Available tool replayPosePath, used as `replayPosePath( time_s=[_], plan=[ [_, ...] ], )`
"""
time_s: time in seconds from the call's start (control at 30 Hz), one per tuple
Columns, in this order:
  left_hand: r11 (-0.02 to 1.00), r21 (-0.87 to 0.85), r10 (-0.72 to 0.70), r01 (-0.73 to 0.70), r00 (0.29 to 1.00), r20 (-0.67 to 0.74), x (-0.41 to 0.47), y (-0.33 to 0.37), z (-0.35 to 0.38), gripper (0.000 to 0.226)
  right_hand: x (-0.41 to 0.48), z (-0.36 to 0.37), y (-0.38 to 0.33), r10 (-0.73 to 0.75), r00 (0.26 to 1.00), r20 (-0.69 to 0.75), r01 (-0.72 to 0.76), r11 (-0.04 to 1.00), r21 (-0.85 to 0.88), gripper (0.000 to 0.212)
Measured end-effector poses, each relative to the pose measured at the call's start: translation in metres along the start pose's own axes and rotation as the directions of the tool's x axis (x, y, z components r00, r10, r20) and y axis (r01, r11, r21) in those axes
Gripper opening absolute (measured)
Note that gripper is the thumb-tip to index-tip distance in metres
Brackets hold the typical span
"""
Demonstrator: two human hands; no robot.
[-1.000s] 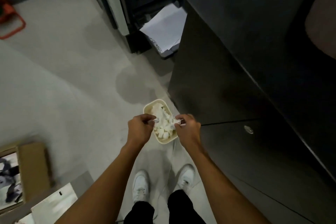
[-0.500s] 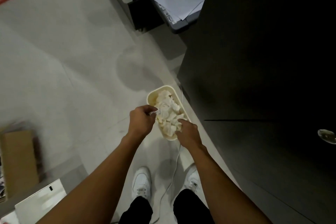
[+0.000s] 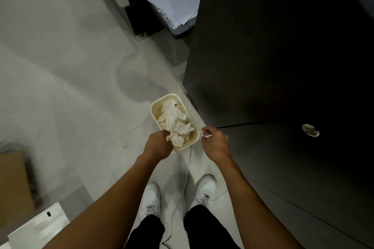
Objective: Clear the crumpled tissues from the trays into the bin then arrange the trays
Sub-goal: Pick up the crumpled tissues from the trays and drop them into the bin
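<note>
Left hand (image 3: pixel 158 145) gripping tissues (image 3: pixel 174 120), cream bin (image 3: pixel 155 107)

Your single wide-angle camera rides on your head and looks steeply down past your forearms. Your left hand (image 3: pixel 158 146) and right hand (image 3: pixel 215 142) sit close below it, with the bin (image 3: pixel 187 144) of tissues (image 3: pixel 172 121), your shoes (image 3: pixel 150 200) and the floor (image 3: pixel 60 66) farther down.

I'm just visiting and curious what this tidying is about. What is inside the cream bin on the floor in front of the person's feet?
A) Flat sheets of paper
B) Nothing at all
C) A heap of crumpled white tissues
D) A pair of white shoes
C: the cream bin is piled nearly to its rim with crumpled white tissues.
</note>
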State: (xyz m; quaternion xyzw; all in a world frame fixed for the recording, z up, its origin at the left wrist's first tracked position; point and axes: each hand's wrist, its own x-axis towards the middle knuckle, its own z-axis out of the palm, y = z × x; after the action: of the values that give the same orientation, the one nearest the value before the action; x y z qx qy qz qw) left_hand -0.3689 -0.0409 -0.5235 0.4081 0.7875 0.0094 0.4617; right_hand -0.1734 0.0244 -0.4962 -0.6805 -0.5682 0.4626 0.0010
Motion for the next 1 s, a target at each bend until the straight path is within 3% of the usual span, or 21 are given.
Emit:
replayPosePath(
  time_s=[0.17,0.47,0.63,0.8,1.0],
  plan=[
    [0.996,-0.082,0.031,-0.034,0.999,-0.037,-0.049,0.024,-0.044,0.037,-0.044,-0.029,-0.046,-0.06,0.998,-0.011,0.061,0.997,0.055,0.032],
    [0.944,-0.22,0.195,-0.246,0.953,-0.231,-0.163,0.115,-0.164,0.027,-0.148,-0.113,-0.156,-0.196,0.969,-0.151,0.218,0.964,0.149,0.031],
    [0.896,-0.281,0.251,-0.345,0.912,-0.324,-0.224,0.172,-0.236,0.027,-0.208,-0.176,-0.223,-0.297,0.91,-0.291,0.353,0.921,0.166,0.03],
    [0.835,-0.215,0.388,-0.507,0.818,-0.424,-0.282,0.234,-0.301,0.03,-0.261,-0.244,-0.269,-0.358,0.833,-0.422,0.461,0.871,0.171,0.033],
    [0.767,-0.078,0.555,-0.637,0.719,-0.418,-0.351,0.301,-0.351,0.048,-0.319,-0.322,-0.282,-0.366,0.74,-0.565,0.519,0.844,0.134,0.042]
  ],
)
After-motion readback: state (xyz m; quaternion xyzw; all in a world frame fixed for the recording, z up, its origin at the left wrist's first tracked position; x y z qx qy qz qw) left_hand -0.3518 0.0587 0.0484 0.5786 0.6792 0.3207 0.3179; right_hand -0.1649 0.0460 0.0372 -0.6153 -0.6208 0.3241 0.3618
